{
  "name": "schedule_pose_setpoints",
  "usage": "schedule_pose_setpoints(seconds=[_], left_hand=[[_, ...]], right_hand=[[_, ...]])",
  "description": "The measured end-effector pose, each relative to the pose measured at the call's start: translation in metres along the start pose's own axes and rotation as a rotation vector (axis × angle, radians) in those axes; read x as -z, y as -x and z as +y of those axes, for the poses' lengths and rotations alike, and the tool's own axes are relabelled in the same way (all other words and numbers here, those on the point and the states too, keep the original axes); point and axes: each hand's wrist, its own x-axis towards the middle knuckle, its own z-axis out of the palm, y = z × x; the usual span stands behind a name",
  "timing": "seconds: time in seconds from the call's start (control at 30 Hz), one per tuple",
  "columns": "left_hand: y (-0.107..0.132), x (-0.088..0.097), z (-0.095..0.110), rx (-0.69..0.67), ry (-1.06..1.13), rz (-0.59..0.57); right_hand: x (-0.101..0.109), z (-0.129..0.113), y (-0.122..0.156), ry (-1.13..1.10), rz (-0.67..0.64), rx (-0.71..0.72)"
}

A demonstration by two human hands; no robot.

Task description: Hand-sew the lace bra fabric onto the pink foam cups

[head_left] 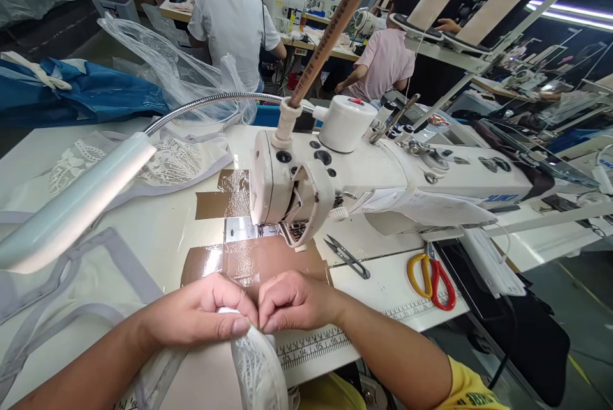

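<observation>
My left hand [201, 314] and my right hand [292, 301] meet at the table's near edge, both pinched shut on a piece of white lace fabric [256, 365] that hangs down between them. They sit just in front of the white sewing machine [364, 167], whose needle area stands over brown taped cardboard [253, 260]. More white lace pieces [167, 164] lie at the back left of the table.
A gooseneck lamp [71, 205] reaches across the left. Thread snips [347, 257] and red-and-yellow scissors [431, 273] lie right of the needle. A ruler strip [316, 343] runs along the table edge. Grey-trimmed fabric [71, 282] lies left. Two people [234, 20] sew at tables behind.
</observation>
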Motion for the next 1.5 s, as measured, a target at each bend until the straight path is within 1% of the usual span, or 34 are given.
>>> schedule_pose_setpoints(seconds=[0.13, 0.33, 0.5, 0.63, 0.73, 0.8, 0.87, 0.97, 1.03, 1.07, 1.17, 1.23, 1.3, 1.33, 1.4, 1.47, 1.5], left_hand=[[0.0, 0.0, -0.001, 0.003, -0.003, 0.009], [0.0, 0.0, 0.0, 0.025, 0.008, 0.029], [0.002, -0.001, 0.002, 0.036, 0.023, 0.042], [0.001, -0.001, 0.008, 0.049, -0.007, 0.112], [0.0, -0.003, 0.011, 0.047, -0.07, 0.189], [-0.001, -0.004, 0.012, 0.047, -0.107, 0.234], [-0.002, -0.005, 0.012, 0.041, -0.142, 0.273], [-0.005, -0.008, 0.011, 0.02, -0.22, 0.351], [-0.008, -0.01, 0.009, 0.002, -0.27, 0.398], [-0.009, -0.011, 0.008, -0.006, -0.287, 0.423], [-0.012, -0.013, 0.006, -0.033, -0.302, 0.486], [-0.012, -0.014, 0.004, -0.048, -0.269, 0.493], [-0.011, -0.015, 0.004, -0.06, -0.235, 0.469], [-0.01, -0.016, 0.004, -0.072, -0.235, 0.457], [-0.01, -0.016, 0.003, -0.107, -0.284, 0.458], [-0.011, -0.018, 0.003, -0.137, -0.343, 0.509], [-0.011, -0.019, 0.004, -0.143, -0.36, 0.538]], right_hand=[[0.0, -0.001, 0.001, 0.044, 0.0, -0.039], [-0.002, -0.003, 0.003, -0.001, 0.049, -0.042], [-0.003, -0.005, 0.003, -0.004, 0.092, -0.107], [-0.006, -0.008, 0.003, 0.062, 0.198, -0.187], [-0.009, -0.013, 0.002, 0.105, 0.353, -0.29], [-0.009, -0.018, 0.002, 0.152, 0.432, -0.351], [-0.009, -0.023, 0.001, 0.219, 0.476, -0.375], [-0.011, -0.029, 0.001, 0.292, 0.51, -0.36], [-0.013, -0.029, 0.0, 0.371, 0.511, -0.317], [-0.015, -0.028, -0.001, 0.446, 0.506, -0.278], [-0.018, -0.022, -0.002, 0.783, 0.485, -0.132], [-0.019, -0.019, -0.004, 0.987, 0.472, -0.04], [-0.019, -0.02, -0.006, 1.124, 0.472, 0.047], [-0.02, -0.023, -0.006, 1.172, 0.478, 0.118], [-0.024, -0.034, -0.008, 1.227, 0.489, 0.311], [-0.03, -0.048, -0.008, 1.208, 0.523, 0.509], [-0.033, -0.055, -0.007, 1.161, 0.54, 0.554]])
